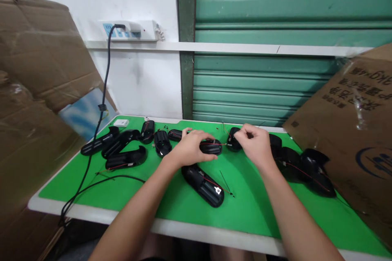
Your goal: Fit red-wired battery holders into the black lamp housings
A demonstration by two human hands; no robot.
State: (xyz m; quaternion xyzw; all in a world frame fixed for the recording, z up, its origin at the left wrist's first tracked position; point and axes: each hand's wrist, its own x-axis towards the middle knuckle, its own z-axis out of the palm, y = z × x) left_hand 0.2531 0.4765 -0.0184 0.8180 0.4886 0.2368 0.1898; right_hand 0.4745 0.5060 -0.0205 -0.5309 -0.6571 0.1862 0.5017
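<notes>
My left hand (192, 145) curves its thumb and fingers around a black plastic housing (211, 147) that lies on the green table. A thin red wire (221, 144) runs from this housing toward the right. My right hand (253, 140) is closed in a pinch just right of the wire's end; whatever its fingertips hold is too small to make out. Partly behind those fingertips sits another black housing (234, 140). Closer to me lies a bent black housing (203, 185) with a red wire and a small silvery metal piece (217, 190) on it.
Several more black housings (127, 158) lie at the left, and others with red wires (315, 173) cluster at the right. A black cable (105, 77) hangs from a white power strip (150, 30) and crosses the table (245, 208). Cardboard boxes (346, 130) stand at both sides.
</notes>
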